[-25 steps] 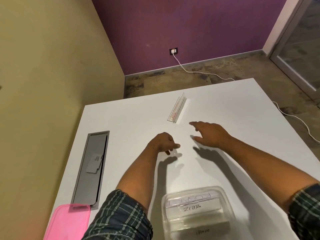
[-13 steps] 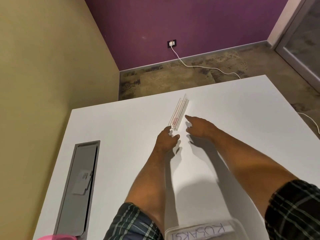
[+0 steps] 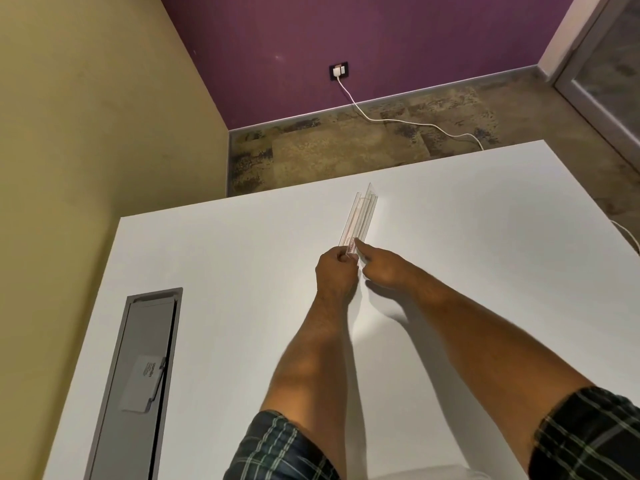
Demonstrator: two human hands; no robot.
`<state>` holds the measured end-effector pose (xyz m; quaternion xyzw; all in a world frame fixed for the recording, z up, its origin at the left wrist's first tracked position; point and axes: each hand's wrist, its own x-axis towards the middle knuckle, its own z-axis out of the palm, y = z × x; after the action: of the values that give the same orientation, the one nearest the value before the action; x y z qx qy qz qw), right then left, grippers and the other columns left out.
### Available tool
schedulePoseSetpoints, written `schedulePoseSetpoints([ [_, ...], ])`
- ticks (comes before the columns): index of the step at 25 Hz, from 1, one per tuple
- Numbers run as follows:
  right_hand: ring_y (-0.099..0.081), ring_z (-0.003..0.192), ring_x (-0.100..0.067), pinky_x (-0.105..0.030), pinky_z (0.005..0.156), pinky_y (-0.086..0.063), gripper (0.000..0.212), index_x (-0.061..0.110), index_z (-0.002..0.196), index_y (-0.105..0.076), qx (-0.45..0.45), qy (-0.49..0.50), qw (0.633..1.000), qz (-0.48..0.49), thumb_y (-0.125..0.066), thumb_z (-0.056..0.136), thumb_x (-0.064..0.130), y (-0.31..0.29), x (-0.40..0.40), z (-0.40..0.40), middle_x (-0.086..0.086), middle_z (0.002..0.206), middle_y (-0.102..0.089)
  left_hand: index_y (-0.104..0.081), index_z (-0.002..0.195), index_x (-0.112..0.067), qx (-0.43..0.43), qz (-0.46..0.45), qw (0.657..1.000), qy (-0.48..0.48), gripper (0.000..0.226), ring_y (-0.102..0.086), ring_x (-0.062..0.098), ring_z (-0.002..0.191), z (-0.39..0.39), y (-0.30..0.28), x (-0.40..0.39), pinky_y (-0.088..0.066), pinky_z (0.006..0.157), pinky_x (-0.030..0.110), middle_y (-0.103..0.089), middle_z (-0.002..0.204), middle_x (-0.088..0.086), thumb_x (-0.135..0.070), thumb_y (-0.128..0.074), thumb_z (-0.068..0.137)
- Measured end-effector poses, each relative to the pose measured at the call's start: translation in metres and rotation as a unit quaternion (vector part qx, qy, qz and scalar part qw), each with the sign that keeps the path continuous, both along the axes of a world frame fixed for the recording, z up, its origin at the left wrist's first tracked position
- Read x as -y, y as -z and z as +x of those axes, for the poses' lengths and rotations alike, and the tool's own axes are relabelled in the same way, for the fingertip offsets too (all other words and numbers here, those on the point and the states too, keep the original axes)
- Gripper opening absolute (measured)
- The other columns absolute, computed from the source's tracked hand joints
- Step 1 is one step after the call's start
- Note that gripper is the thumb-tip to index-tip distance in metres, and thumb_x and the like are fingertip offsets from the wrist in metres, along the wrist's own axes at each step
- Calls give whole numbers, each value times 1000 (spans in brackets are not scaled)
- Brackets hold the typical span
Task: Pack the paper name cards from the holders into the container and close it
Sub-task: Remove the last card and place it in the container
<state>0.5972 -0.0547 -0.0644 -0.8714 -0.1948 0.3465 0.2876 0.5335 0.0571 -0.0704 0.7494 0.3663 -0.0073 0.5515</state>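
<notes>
1. Here I am, both arms stretched out up the middle of the frame, plaid sleeves (image 3: 277, 448) pushed back at the bottom edge.
2. My left hand (image 3: 335, 276) sits just above frame centre, fingers curled in, pinching the near end of the clear holder (image 3: 360, 220).
3. My right hand (image 3: 382, 268) is right beside it, touching distance, index finger straight out with its tip on the holder's near end, on the right side; the other fingers are folded under and hold nothing that I can see.
4. The holder lies on the white tabletop (image 3: 225, 271), a long transparent strip running from the hands up and slightly right toward the far edge of the tabletop.
5. Inside it I can make out a paper name card (image 3: 350, 241) with reddish lettering near the hands; the writing is too small to read.
6. So the card is in its holder, upper centre of the frame, with both hands at its near end.
7. Bottom edge, right of centre: a pale sliver of the container (image 3: 426, 474) pokes into view, well apart from the holder. I cannot tell what is in it.
8. Lower left: a grey cable hatch (image 3: 138, 382) set into the tabletop, with a small white label on its flap.
9. Beyond the tabletop, upper middle: mottled brown floor (image 3: 346, 150), a purple wall with a wall socket (image 3: 338, 71), and a white cable (image 3: 415, 123) trailing from it across the floor to the right.
10. Left side of the frame is a yellow wall (image 3: 86, 116).
</notes>
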Motion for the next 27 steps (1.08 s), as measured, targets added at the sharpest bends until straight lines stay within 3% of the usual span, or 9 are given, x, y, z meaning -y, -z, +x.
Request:
schedulePoseSetpoints([
  [6,-39,144,-14,-20,112,-30,80,31,156,-31,-18,-3,999,45,-48,86,-4,-4,19,-11,7,159,-39,-75,93,-11,-22,64,997,-49,16,-71,23,85,-10,-10,0,-58,76,30,-77,89,5,-17,-60,91],
  [9,-43,141,-14,-26,114,-36,79,33,157,-28,-16,51,995,89,-53,90,0,-14,36,-20,3,158,-40,-73,88,-15,-25,45,995,-80,18,-70,17,82,-23,-24,-2,-51,68,21,-77,91,1,-10,-56,87],
  [12,-32,149,-21,-38,119,-32,88,27,161,-11,67,116,989,55,-64,92,13,-28,61,-26,-2,166,-22,-72,86,-16,-17,18,996,-88,24,-71,19,88,-46,-41,-5,-56,77,28,-76,91,-1,-5,-52,80],
  [15,-26,151,-22,-42,120,-28,105,24,161,-2,90,137,986,41,-77,87,23,-41,95,-36,-4,168,-15,-70,87,-6,7,-24,997,-77,27,-72,25,72,-75,-56,-6,-57,80,36,-72,81,6,-2,-45,78],
  [17,-41,142,-22,-41,113,-39,106,26,161,-9,116,125,982,80,-81,83,29,-52,117,-52,-4,162,-31,-68,82,-4,19,-48,997,-55,26,-70,22,58,-96,-67,-5,-57,72,36,-66,74,7,-2,-43,76],
  [20,-60,113,-11,-29,89,-50,99,36,157,-22,175,134,962,158,-84,79,33,-66,144,-85,6,139,-53,-69,74,-8,1,-74,997,-18,31,-63,16,48,-126,-82,-1,-55,63,31,-60,65,7,5,-42,82],
  [23,-59,90,-3,-23,75,-49,87,47,149,-32,255,80,951,158,-83,78,40,-79,166,-118,19,114,-55,-69,69,-10,-21,-68,997,9,34,-58,14,47,-151,-101,7,-56,59,26,-60,66,9,7,-43,82],
  [27,-58,67,-10,-29,64,-50,70,39,142,-46,380,-44,920,83,-80,81,37,-93,191,-160,13,104,-56,-69,71,-10,-50,-58,996,48,30,-56,16,52,-190,-125,18,-54,53,23,-62,76,9,5,-46,85],
])
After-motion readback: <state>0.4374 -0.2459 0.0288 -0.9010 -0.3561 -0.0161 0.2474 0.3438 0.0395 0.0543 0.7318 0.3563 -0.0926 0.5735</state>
